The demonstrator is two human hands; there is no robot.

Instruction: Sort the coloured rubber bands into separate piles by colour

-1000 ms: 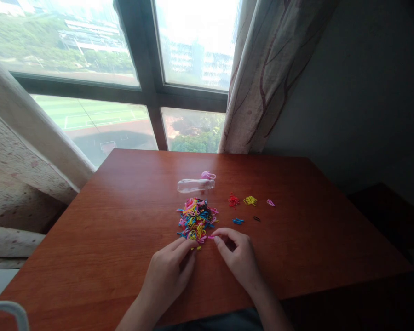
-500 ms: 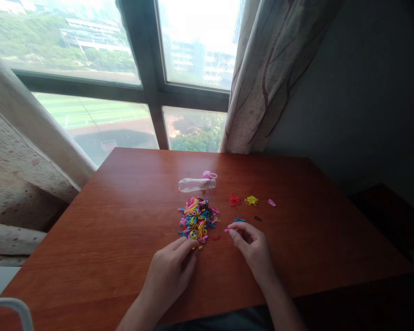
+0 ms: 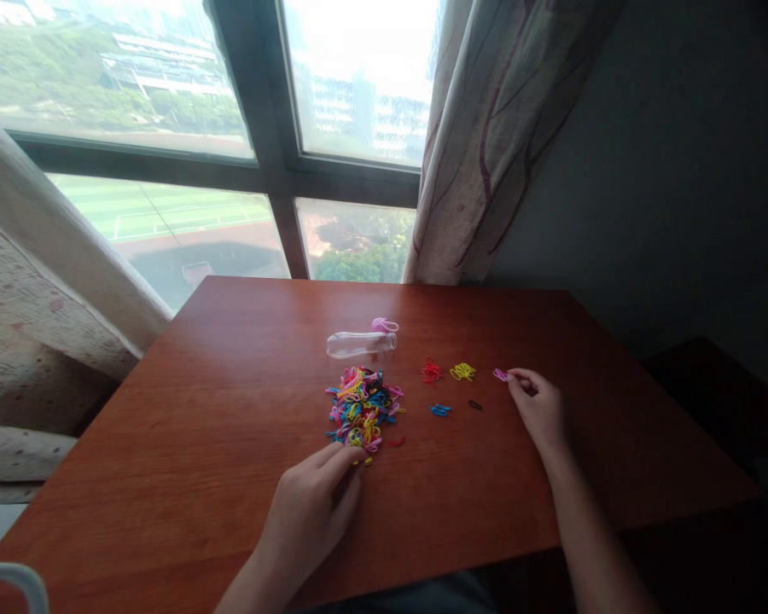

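Note:
A heap of small coloured rubber bands lies on the wooden table, in pink, blue, yellow, red and black. At its near edge is my left hand, fingers curled and closed on a yellow rubber band, of which only small bits show between fingertip and thumb. Farther right, my right hand pinches at the pink rubber bands, its fingertips down at the tabletop. Left of it are a small yellow group, a red group, a blue group and one black band.
Behind the heap a clear plastic bottle lies on its side, a pink cap with a loop beside its neck. One red band lies apart, right of the heap. The table meets a window and curtains at the back.
My right hand has moved right and away from me, carrying a pink rubber band from beside the blue group to the pink one. My left hand stays in place.

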